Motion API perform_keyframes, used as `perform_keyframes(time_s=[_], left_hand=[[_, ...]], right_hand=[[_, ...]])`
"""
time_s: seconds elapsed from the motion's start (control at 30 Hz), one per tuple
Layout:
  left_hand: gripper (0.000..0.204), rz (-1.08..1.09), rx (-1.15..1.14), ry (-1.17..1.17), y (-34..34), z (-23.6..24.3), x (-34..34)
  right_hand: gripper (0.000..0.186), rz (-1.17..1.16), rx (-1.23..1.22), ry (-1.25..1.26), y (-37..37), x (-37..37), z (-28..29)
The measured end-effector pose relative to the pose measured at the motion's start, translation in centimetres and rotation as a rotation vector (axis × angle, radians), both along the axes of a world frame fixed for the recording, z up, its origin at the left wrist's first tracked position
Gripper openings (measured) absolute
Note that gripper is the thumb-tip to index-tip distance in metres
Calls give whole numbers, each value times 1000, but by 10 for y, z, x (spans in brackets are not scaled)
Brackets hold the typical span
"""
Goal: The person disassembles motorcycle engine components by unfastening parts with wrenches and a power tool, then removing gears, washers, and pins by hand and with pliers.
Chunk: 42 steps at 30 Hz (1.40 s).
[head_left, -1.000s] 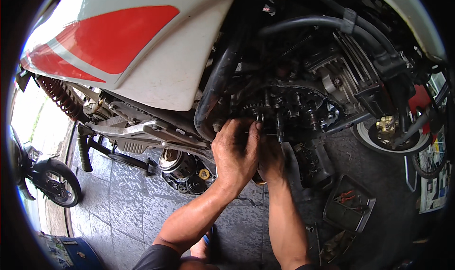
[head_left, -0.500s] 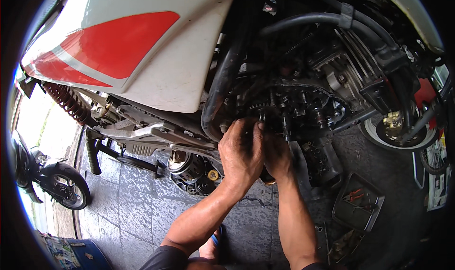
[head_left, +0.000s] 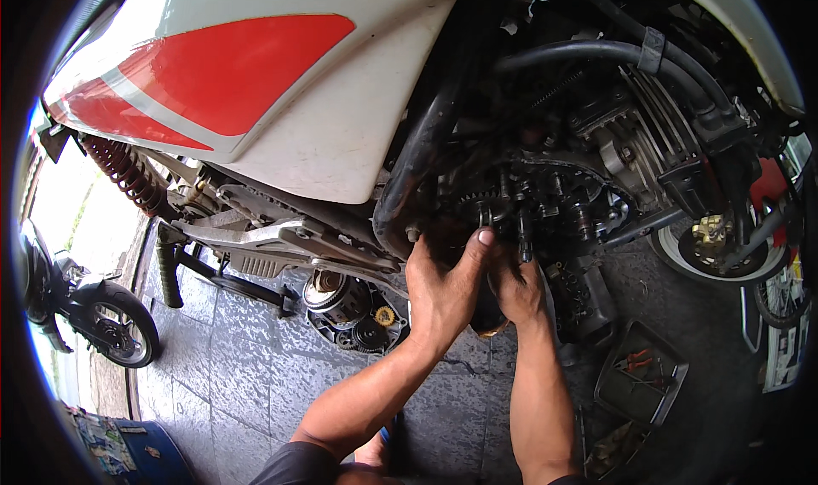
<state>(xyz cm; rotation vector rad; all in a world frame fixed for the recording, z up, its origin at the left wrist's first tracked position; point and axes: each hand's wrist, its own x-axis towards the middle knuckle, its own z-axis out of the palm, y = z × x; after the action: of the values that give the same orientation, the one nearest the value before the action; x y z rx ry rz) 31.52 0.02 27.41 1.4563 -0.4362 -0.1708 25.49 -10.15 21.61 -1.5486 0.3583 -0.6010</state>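
A motorcycle engine [head_left: 545, 200] stands with its side opened, its inner gears and shafts showing. At its lower left edge, my left hand [head_left: 439, 293] reaches up with the thumb raised against the end of a short shaft [head_left: 484, 216] below a toothed gear [head_left: 479, 198]. The fingers of that hand bend inward and are mostly hidden. Close beside it on the right, my right hand [head_left: 518, 291] has its fingers curled under the engine's lower edge, next to a longer dark shaft [head_left: 525, 238] that sticks out. What the fingers hold, if anything, cannot be seen.
A clutch basket [head_left: 336, 302] and a yellow gear [head_left: 385, 316] lie with a casing on the tiled floor. Right of my hands are a dark metal engine part [head_left: 588, 302] and a tray [head_left: 624, 397] holding red-handled pliers [head_left: 639, 360]. Another motorcycle [head_left: 115, 323] stands far left.
The view has shifted, so the engine appears farther right. My left thumb has lifted away from the fingers onto the shaft's end. My right hand stays close beside it, lower against the engine.
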Motion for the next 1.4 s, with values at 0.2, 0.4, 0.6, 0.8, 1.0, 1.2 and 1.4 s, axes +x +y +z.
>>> perform_keyframes(time_s=[0.2, 0.4, 0.6, 0.8, 1.0, 1.2, 1.4], left_hand=[[35, -135, 22, 194, -2, 6, 9], [35, -129, -82, 171, -8, -1, 11], [32, -142, -150, 245, -9, -8, 11], [28, -155, -205, 269, -10, -11, 13], [25, -153, -262, 288, -13, -15, 14], [26, -211, -275, 300, -9, -21, 23], [28, -228, -305, 331, -8, -24, 21]], right_hand=[[40, 56, -33, 36, -7, -5, 9], [42, 33, -104, 4, -7, -3, 8], [43, -64, -195, -94, 0, 0, 11], [42, -164, -275, -95, 8, 4, 14], [42, -196, -266, -79, 15, 5, 20], [41, -150, -345, 54, 17, -2, 31], [37, 148, -259, 103, -15, -11, 38]])
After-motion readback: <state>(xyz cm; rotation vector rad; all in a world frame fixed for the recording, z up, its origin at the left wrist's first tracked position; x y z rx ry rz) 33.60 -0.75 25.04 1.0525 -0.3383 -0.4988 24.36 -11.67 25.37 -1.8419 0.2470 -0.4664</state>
